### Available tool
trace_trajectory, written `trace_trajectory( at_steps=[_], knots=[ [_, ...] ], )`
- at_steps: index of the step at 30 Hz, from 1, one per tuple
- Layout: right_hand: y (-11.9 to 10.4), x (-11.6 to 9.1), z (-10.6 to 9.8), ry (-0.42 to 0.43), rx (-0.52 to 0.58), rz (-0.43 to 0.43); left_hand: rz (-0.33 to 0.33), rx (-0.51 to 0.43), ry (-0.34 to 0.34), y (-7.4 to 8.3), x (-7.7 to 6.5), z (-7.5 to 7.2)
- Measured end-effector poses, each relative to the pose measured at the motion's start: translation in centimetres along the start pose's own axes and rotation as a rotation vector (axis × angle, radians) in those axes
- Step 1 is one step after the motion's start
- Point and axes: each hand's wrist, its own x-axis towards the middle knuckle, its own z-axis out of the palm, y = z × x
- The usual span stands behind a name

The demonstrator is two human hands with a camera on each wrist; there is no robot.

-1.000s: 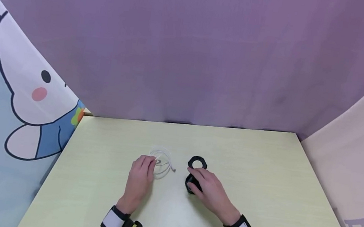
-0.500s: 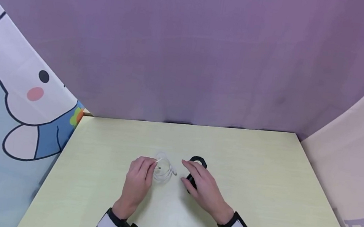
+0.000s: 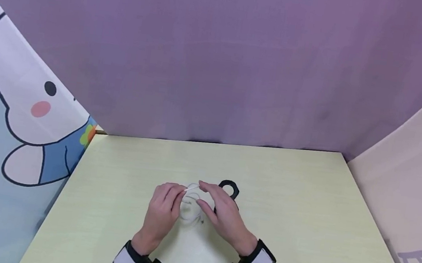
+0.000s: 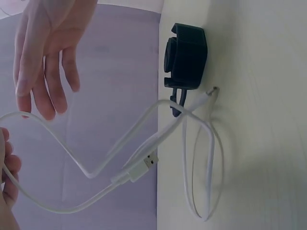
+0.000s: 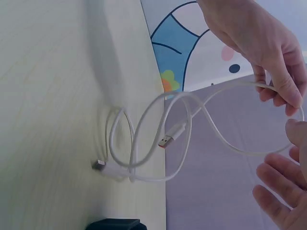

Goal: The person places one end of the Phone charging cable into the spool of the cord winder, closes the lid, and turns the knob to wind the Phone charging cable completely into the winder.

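Left hand (image 3: 162, 207) pinching white cable (image 4: 210, 155), right hand (image 3: 226, 219) spread beside it

One strand sits between the left thumb and fingers, loops hang below that pinch. USB-A plug (image 5: 171, 136) is among the loops below the grip; other plug (image 5: 110, 168) is lower, by the table (image 3: 127, 160), contact unclear. Right thumb and fingers apart just right of the pinch, a fingertip at the strand, can't tell if touching. Black object (image 4: 189, 60) on the table, right of the left grip, partly behind right hand in head view
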Motion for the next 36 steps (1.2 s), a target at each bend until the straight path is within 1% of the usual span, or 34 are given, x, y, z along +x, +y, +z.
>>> trace_trajectory(
  at_steps=[6,9,15,18,20,23,25,31,36],
  knots=[
    [-0.1,0.3,0.1,0.035,0.056,0.028,0.007,-0.009,-0.022,0.4,0.4,-0.3],
    [-0.2,0.4,0.0,0.049,0.108,0.053,0.028,-0.014,-0.025,0.5,0.5,-0.3],
    [-0.6,0.2,-0.4,0.041,0.171,0.121,0.055,-0.031,-0.011,0.8,1.0,-0.4],
    [-0.8,0.2,-0.7,0.037,0.188,0.131,0.070,-0.007,-0.013,0.7,1.3,-0.5],
    [-0.9,0.3,-1.0,0.040,0.195,0.108,0.082,0.018,-0.023,0.4,1.4,-0.7],
    [-0.8,0.5,-1.5,0.048,0.170,0.052,0.111,0.052,-0.041,0.0,1.5,-0.9],
    [-0.8,0.6,-1.8,0.059,0.140,0.012,0.136,0.070,-0.047,-0.2,1.6,-1.0],
    [-0.7,0.6,-2.9,0.093,0.023,-0.073,0.207,0.083,-0.029,-0.5,1.9,-1.2],
    [-0.5,0.2,-3.9,0.088,0.008,-0.069,0.251,0.119,-0.034,-0.7,2.2,-1.4]
  ],
)
